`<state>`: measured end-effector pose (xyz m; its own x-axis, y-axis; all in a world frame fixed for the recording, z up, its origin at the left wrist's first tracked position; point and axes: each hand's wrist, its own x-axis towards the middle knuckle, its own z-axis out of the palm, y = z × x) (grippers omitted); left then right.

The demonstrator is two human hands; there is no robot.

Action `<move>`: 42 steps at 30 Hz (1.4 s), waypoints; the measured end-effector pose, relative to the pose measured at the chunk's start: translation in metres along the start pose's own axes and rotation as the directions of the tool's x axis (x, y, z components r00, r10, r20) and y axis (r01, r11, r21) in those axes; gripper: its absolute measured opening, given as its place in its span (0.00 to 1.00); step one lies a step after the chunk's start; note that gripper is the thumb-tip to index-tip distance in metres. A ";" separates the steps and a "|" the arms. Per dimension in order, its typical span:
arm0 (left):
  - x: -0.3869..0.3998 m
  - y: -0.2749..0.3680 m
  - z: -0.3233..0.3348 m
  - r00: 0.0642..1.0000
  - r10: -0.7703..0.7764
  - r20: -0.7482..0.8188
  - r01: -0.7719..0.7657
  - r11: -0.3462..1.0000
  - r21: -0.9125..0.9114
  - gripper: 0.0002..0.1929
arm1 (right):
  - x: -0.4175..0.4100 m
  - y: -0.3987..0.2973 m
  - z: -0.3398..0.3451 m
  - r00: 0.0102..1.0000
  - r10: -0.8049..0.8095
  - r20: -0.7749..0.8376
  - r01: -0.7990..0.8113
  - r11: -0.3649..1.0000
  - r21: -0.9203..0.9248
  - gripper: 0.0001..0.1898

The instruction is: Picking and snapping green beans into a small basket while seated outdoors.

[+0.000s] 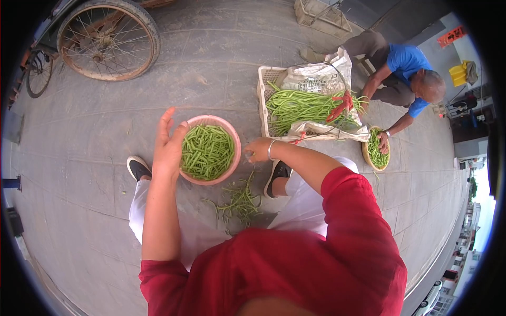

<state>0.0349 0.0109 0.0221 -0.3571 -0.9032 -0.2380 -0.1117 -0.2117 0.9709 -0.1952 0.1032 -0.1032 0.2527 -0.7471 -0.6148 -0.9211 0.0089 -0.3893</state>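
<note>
A round pink plastic basket (236, 152) full of cut green bean pieces (207, 152) stands on the paving before me. My left hand (168, 136) is at its left rim, fingers spread, holding nothing. Right of the basket is my right hand (257, 150), with a bangle at the wrist; its fingers are curled, and whether something small is between them cannot be told. Bean scraps (241, 201) lie on the ground between my feet. Beyond my right hand, long green beans (302, 104) lie on a white woven sack (316, 77) in a pale plastic crate (261, 102), with a red tie (343, 106) across them.
At the right squats a person in a blue shirt (409, 59), one hand in a small basket (367, 158) of bean pieces, the other by the long beans. A spoked cart wheel (152, 43) stands upper left. Another plastic crate (322, 17) is at the top.
</note>
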 end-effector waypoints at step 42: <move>0.020 0.002 0.013 0.962 -0.123 0.243 0.056 0.963 0.265 0.19 | 0.099 0.246 -0.010 0.503 0.746 -0.436 -0.720 0.641 0.266 0.13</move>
<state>0.0152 -0.0023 0.0189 -0.5556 -0.7522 -0.3542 -0.3729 -0.1553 0.9148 -0.3996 0.0248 -0.2533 -0.6894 -0.6590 -0.3008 -0.6933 0.7205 0.0106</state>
